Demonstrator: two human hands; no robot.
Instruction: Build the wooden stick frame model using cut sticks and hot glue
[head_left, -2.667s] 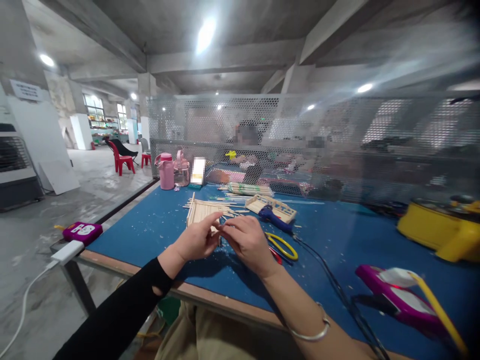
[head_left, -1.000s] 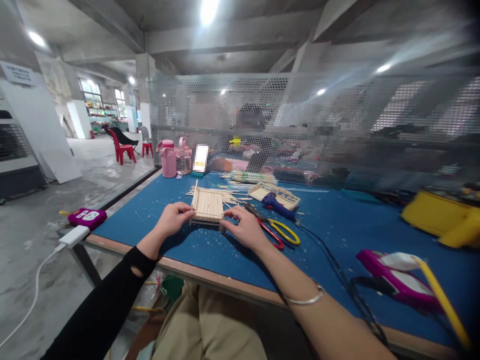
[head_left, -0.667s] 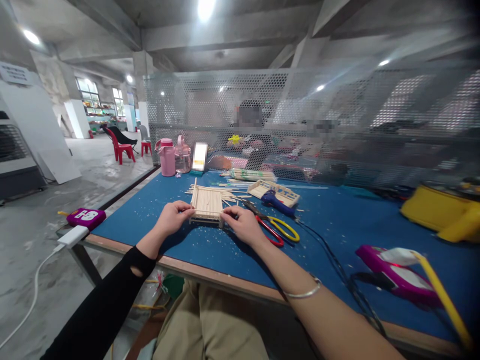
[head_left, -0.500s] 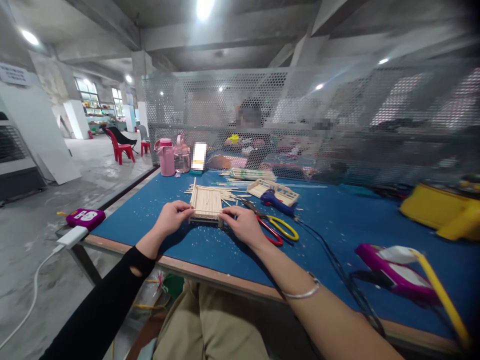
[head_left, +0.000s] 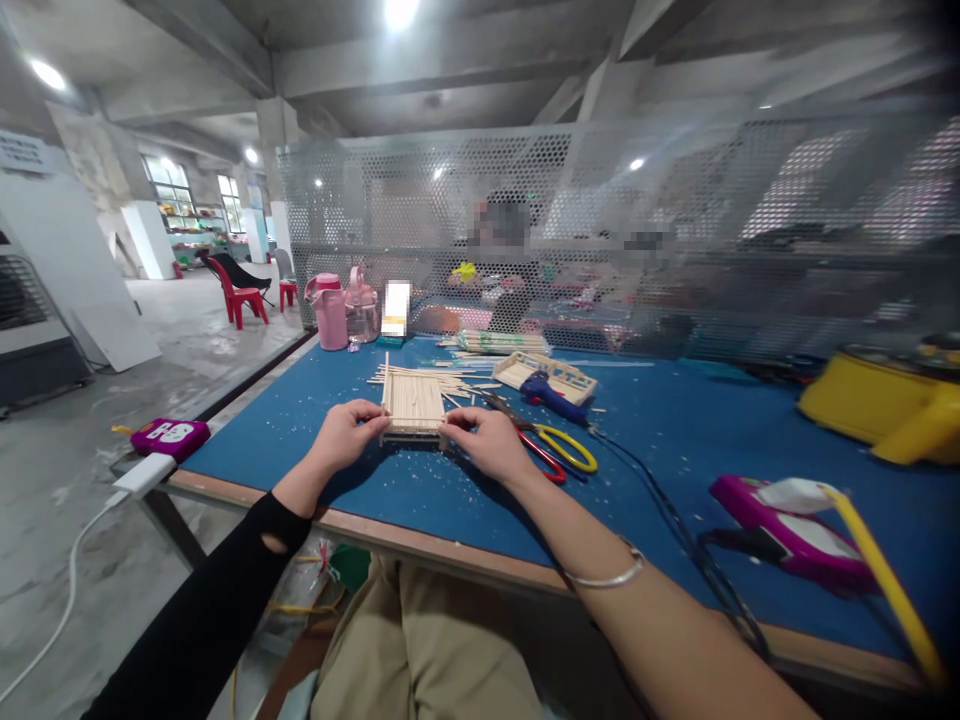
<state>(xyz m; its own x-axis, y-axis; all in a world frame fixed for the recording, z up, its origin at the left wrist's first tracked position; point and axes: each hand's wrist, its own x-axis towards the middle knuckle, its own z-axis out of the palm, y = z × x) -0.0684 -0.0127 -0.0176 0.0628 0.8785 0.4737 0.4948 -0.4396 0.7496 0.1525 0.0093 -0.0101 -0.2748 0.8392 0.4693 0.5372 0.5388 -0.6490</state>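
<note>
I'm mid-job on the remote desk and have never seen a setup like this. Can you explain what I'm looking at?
No machine here: these are a person's two bare hands, seen by one camera worn on the head, looking forward and down. The left hand and right hand are at the near corners of a small stick frame. Their fingers seem to pinch a thin stick across its near edge, though the ends are hidden. On the blue table, loose sticks lie behind the frame; to its right are a tray, a blue glue gun and a yellow handle. A pink jug stands at the table's far left.
</note>
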